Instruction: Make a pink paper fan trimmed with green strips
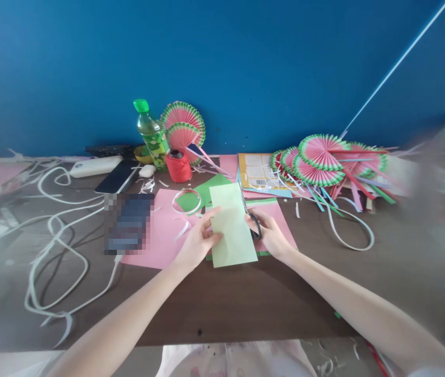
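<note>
My left hand (201,238) pinches the left edge of a pale green sheet of paper (232,225), thumb in front. The sheet is held up over the table, its long side running away from me. In my right hand (271,233) is a pair of scissors with black handles (255,226), fingers wrapped round the loops. The blades lie along the sheet's right edge; whether they are parted is too small to tell. Beneath lie pink paper (155,230) and green paper (217,187), partly covered by the sheet and my hands. A clear tape ring (186,201) rests on them.
Watermelon-patterned paper fans (320,159) are piled at the back right, others (183,125) at the back left. A green-capped bottle (152,133) and a red container (179,166) stand near these. White cables (55,241) and a pixelated phone (130,222) lie left. Paper scraps are scattered around.
</note>
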The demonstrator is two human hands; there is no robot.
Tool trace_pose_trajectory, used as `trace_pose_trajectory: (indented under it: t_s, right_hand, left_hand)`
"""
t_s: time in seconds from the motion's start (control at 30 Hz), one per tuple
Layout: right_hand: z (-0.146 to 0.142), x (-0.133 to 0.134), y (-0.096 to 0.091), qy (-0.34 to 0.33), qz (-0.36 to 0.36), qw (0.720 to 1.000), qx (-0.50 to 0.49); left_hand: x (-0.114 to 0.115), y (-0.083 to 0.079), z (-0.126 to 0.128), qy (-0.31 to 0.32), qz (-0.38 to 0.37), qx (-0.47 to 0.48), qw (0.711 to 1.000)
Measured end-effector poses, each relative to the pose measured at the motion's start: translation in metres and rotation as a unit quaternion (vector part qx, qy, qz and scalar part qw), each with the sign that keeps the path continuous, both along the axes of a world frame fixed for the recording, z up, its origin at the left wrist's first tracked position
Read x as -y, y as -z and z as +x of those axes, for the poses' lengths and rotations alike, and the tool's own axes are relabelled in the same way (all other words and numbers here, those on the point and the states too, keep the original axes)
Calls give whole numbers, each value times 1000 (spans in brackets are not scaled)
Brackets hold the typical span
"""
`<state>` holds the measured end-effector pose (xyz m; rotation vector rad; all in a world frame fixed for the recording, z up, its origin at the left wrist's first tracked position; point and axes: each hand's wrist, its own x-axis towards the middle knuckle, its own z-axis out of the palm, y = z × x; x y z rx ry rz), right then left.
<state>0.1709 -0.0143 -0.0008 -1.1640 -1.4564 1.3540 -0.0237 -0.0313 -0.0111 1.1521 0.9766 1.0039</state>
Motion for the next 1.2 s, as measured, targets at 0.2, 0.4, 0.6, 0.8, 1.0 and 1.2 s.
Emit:
trace_pose_trajectory:
  t_s: [0.2, 0.4, 0.6, 0.8, 1.0, 1.2]
  right_hand:
    - [0, 0, -4, 14, 7, 1000, 0]
    - [0, 0, -4, 15, -9, 1000, -7]
    - [0, 0, -4, 16, 3, 1000, -8]
    - [1, 1, -10, 24, 7, 999, -33]
    - [1, 1, -7, 29, 1, 999, -18]
    - [2, 1, -6, 36, 17, 999, 6]
  left_hand:
    - [-1, -1, 0, -8, -13, 42, 999]
    - [-1, 0, 0, -5, -10, 30, 999]
    - [-4, 3, 0, -6, -2, 34, 999]
    - [-3, 3, 0, 4, -3, 30, 1000]
    - [-4, 4, 0, 24, -12, 31, 999]
    - [-3, -1, 2, 28, -20, 33, 999]
